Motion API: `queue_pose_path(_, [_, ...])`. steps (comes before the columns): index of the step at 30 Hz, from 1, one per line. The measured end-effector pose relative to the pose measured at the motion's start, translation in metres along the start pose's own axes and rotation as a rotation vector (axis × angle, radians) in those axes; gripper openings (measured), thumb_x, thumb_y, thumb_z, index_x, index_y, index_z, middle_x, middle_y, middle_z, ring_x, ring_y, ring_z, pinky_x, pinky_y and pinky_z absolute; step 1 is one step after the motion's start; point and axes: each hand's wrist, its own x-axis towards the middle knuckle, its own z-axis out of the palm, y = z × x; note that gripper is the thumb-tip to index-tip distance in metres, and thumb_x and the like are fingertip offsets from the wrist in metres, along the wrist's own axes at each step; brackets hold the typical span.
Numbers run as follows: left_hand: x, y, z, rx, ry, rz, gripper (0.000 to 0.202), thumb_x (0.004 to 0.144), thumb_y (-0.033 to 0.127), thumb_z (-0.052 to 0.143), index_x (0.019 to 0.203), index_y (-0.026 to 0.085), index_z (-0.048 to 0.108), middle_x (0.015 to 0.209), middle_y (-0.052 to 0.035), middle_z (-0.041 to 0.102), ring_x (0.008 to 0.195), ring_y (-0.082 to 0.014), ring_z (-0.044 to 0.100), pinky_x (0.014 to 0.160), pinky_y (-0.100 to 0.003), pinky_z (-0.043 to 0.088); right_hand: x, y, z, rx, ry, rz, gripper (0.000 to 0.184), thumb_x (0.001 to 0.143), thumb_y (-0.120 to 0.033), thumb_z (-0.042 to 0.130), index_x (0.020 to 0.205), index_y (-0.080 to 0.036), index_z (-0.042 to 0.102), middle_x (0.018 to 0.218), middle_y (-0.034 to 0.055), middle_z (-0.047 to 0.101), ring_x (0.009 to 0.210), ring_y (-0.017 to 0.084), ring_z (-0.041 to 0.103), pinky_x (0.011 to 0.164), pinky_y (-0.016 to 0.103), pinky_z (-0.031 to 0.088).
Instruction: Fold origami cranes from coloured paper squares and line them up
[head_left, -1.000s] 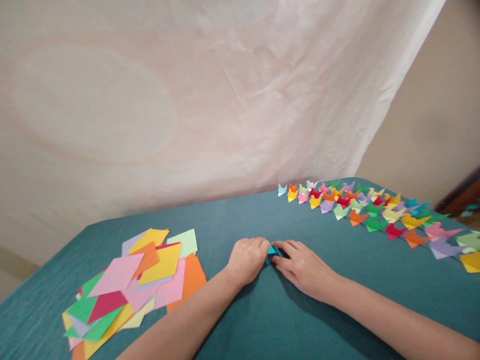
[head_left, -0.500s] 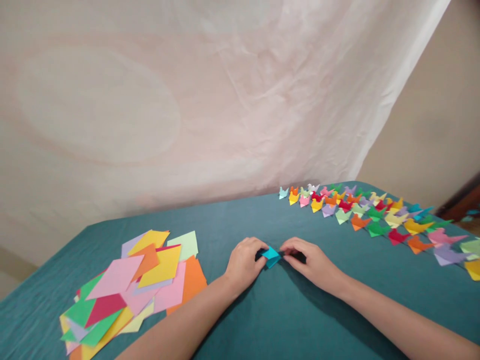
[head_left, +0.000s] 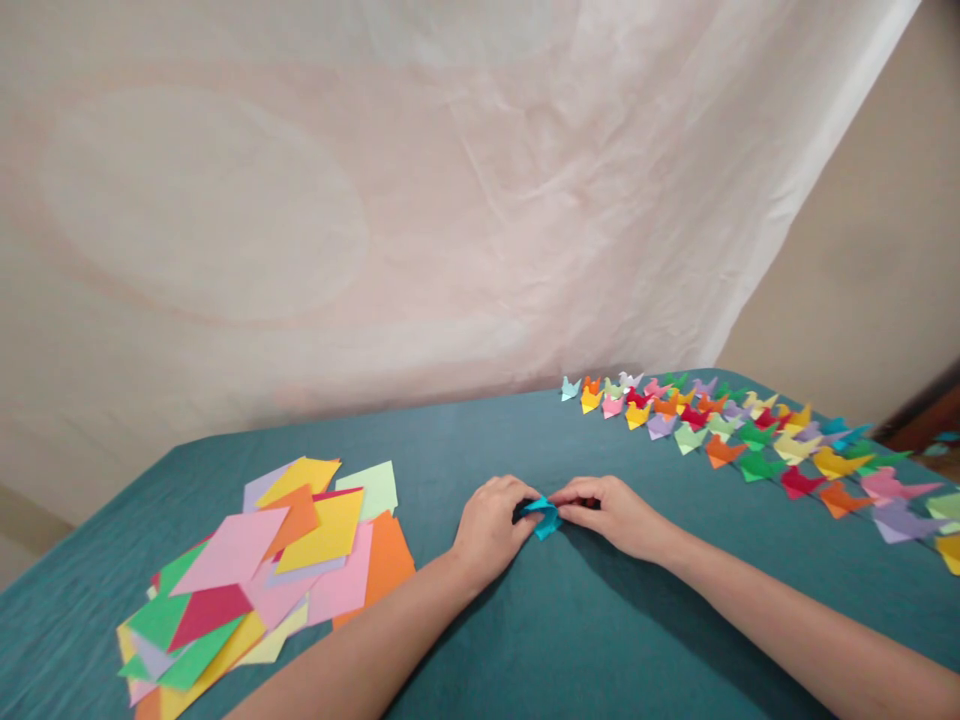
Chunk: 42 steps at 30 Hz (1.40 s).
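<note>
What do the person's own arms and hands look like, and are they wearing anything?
The left forearm and right forearm show no sleeves. The left hand and right hand are ungloved, with no visible watch, bracelet or ring.

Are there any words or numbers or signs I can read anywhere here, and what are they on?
None that I can read.
The loose paper sheets show plain colours.
The blue paper between the two hands shows no writing.
The pale hanging cloth has a big oval, no letters.
The little paper birds are too small to check for tiny marks.
</note>
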Motion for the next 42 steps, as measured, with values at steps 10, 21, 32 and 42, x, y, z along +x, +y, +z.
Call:
queue_pose_path(10, [0.0,0.003,-0.002,0.015,-0.024,0.016,0.019,0.082,0.025,0.056,0.1,0.026,0.064,0.096,0.0002,0.063,0.091,-0.0175,0.054,0.082,-0.029,0.043,0.004,0.001,0.004,0.013,0.019,0.04,0.026,0.081,-0.033,0.055,0.096,-0.02,0.071,0.083,0.0033,0.069,0.075,0.017,0.061,0.066,0.026,0.044])
queue_pose_path(21, [0.0,0.002,-0.002,0.011,-0.029,0.006,0.021,0.082,0.024,0.056,0.101,0.027,0.064,0.097,-0.0002,0.063,0.091,-0.0174,0.055,0.083,-0.028,0.044,0.005,0.003,0.002,0.051,-0.021,0.003,0.028,0.084,-0.03,0.05,0.103,-0.02,0.069,0.094,0.0042,0.071,0.084,0.02,0.063,0.075,0.031,0.046])
queue_pose_path(32, [0.004,0.001,0.0,-0.008,-0.009,-0.007,0.019,0.081,0.025,0.057,0.098,0.026,0.066,0.095,-0.0002,0.064,0.09,-0.0171,0.056,0.082,-0.028,0.044,0.004,0.005,0.007,0.062,0.018,0.018,0.027,0.084,-0.033,0.052,0.099,-0.02,0.07,0.093,0.0051,0.071,0.084,0.02,0.063,0.076,0.031,0.047])
queue_pose_path(42, [0.008,-0.001,0.003,-0.071,0.011,-0.059,0.018,0.078,0.022,0.058,0.093,0.025,0.069,0.091,-0.0004,0.066,0.087,-0.0169,0.058,0.079,-0.027,0.046,0.004,0.007,0.011,0.031,0.056,0.03,0.027,0.083,-0.035,0.053,0.096,-0.02,0.071,0.089,0.0051,0.071,0.08,0.02,0.062,0.074,0.031,0.047])
